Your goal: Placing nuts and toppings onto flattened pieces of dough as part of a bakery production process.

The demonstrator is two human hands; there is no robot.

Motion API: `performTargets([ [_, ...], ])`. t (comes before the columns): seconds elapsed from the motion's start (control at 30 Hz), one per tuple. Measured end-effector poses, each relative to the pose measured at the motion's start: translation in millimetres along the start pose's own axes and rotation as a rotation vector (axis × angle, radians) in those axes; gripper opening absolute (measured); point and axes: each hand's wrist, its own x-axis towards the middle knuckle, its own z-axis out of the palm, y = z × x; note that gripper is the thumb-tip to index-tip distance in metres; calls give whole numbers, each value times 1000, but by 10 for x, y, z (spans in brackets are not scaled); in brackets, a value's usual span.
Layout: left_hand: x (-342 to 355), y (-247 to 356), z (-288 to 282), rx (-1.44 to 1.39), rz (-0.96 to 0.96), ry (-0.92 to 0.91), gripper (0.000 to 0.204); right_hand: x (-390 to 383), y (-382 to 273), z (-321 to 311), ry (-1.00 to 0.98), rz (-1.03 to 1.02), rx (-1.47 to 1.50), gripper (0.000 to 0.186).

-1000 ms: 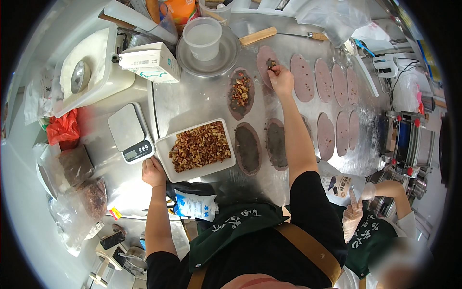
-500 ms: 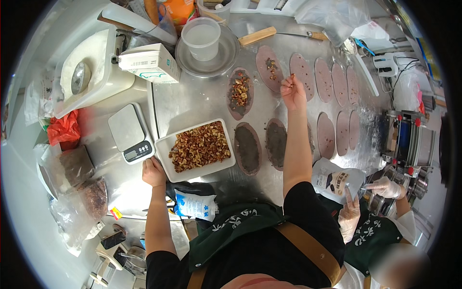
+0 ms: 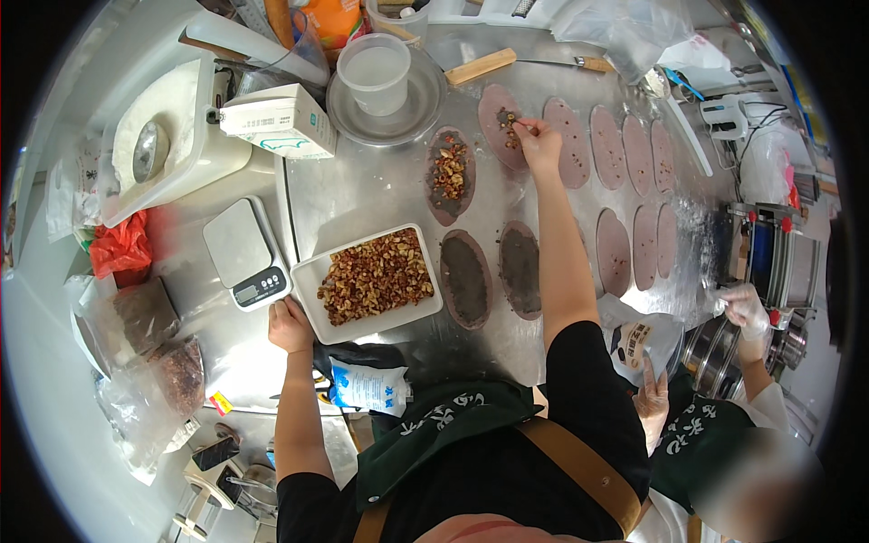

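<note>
My right hand (image 3: 541, 145) reaches over a pinkish-purple dough oval (image 3: 499, 101) in the back row. Its fingertips are pinched together right at a small cluster of chopped nuts; anything between them is too small to make out. On the left, my left hand (image 3: 290, 326) is curled closed between the digital scale (image 3: 259, 287) and the corner of a white tray (image 3: 369, 333); what its fingers grip is hidden. Chopped nut mix (image 3: 376, 279) fills much of that tray. Another dough oval (image 3: 450, 177) carries dark filling topped with nuts. Two front ovals (image 3: 467, 279) have dark filling only.
More dough ovals (image 3: 613, 244) lie to the right. A tub of white powder (image 3: 195, 172), a carton (image 3: 279, 119) and a plastic cup on a metal plate (image 3: 433, 80) stand at back left. A long knife (image 3: 593, 64) lies behind. A gloved co-worker holds a pouch (image 3: 643, 339) at right.
My right hand has moved left, from beside the second back oval onto its nuts. My left hand stays put. The co-worker's pouch has shifted and one gloved hand has moved up away from it.
</note>
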Motion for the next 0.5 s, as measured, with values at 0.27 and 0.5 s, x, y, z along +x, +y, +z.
performTargets([
  [0.27,-17,-24,11,9,-18,-6,28,80,-129,171,69,61,-198,20],
  [0.5,-17,-47,3,2,-13,-19,27,72,-135,195,98,37,-249,19],
])
